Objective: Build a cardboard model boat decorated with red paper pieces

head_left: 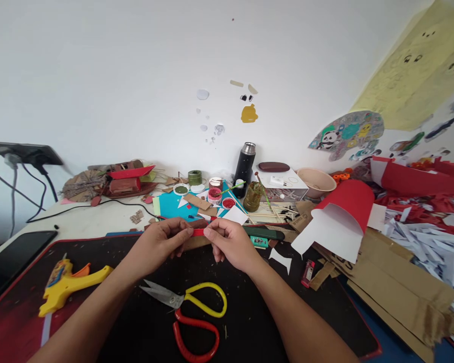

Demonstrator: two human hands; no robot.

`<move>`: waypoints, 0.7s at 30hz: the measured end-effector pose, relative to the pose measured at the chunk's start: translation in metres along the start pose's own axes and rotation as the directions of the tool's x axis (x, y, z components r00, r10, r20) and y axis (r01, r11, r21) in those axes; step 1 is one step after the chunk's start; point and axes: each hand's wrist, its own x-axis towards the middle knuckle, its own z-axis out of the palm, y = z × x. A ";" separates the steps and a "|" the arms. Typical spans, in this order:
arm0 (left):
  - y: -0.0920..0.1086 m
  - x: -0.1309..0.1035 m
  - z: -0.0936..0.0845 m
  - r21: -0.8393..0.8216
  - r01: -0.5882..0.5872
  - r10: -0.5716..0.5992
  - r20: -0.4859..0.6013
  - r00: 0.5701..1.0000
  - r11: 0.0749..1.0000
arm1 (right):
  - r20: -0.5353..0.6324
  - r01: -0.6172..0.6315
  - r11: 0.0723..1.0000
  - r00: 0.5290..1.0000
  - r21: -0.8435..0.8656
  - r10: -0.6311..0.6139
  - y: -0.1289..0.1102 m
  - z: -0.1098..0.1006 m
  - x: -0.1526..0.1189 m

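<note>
Both hands meet over the far part of a black mat. Between their fingertips is a small red strip, perhaps folded paper. My left hand pinches its left end between thumb and fingers. The right end is pinched by my right hand. Nearer to me, scissors with one yellow and one red handle lie with parted blades. A yellow glue gun, a glue stick in its back end, rests on the mat beyond my left forearm.
Paint pots, a black thermos and a jar line the back by the wall. Cardboard, a curled red sheet and paper scraps crowd the right. A lighter lies right; a phone sits left.
</note>
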 end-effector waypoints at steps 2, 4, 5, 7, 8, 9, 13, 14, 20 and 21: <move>0.001 0.000 0.000 0.002 -0.005 0.005 -0.028 1.000 1.000 | 0.004 -0.011 1.000 1.000 0.019 0.011 0.000 -0.001 0.000; 0.002 0.000 -0.001 -0.026 -0.001 0.000 -0.045 0.999 1.000 | -0.012 -0.015 0.999 1.000 0.038 0.016 -0.001 -0.001 0.000; 0.003 0.000 -0.001 -0.044 0.002 -0.004 -0.047 0.999 0.999 | -0.023 -0.015 0.999 1.000 0.044 0.016 -0.002 -0.002 0.001; 0.004 0.001 -0.001 -0.058 0.002 -0.005 -0.047 0.999 0.998 | -0.036 -0.018 0.999 0.999 0.050 0.020 -0.002 -0.002 0.001; 0.004 0.001 -0.001 -0.051 0.000 -0.002 -0.048 0.999 0.999 | -0.034 -0.020 0.999 0.999 0.051 0.022 -0.002 -0.003 0.001; 0.004 0.001 -0.001 -0.036 -0.004 0.002 -0.047 0.999 0.999 | -0.027 -0.022 0.999 0.999 0.049 0.023 -0.002 -0.002 0.001; 0.001 0.001 0.000 0.031 -0.004 0.006 -0.047 0.999 1.000 | -0.004 -0.013 1.000 1.000 -0.005 0.013 0.001 -0.001 0.001; 0.001 0.001 0.000 0.050 -0.006 0.009 -0.054 0.998 0.999 | -0.011 -0.007 0.999 1.000 -0.032 0.007 0.002 -0.001 0.001; 0.004 -0.001 -0.001 0.019 0.007 -0.006 -0.021 1.000 1.000 | -0.043 0.004 0.996 0.999 -0.087 -0.007 0.004 -0.001 0.001; 0.004 -0.001 -0.002 -0.013 0.012 -0.012 0.000 1.000 1.000 | -0.040 0.003 0.997 0.999 -0.080 -0.006 0.003 -0.001 0.001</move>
